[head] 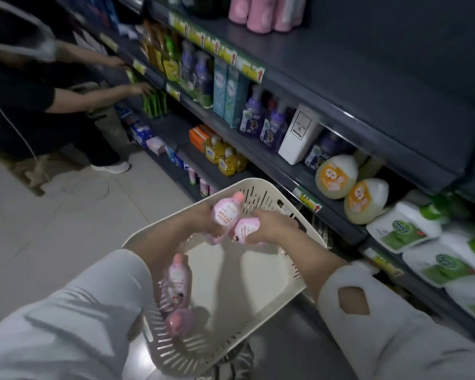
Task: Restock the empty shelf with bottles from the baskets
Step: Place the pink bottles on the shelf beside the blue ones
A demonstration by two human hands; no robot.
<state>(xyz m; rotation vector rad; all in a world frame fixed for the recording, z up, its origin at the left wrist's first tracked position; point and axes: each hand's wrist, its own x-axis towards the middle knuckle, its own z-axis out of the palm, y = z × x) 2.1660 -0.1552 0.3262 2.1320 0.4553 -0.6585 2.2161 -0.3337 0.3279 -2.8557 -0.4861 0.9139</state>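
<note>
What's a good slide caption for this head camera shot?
Left hand holds one pink bottle, right hand another, over a cream basket with more inside, beside stocked shelves.

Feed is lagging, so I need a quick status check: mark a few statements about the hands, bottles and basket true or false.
1. The left hand grips a pink bottle. True.
2. The right hand holds nothing. False: it grips a second pink bottle.
3. The basket is empty. False: spare pink bottles lie in it.
4. At far left, another person reaches toward the shelves. True.
</note>
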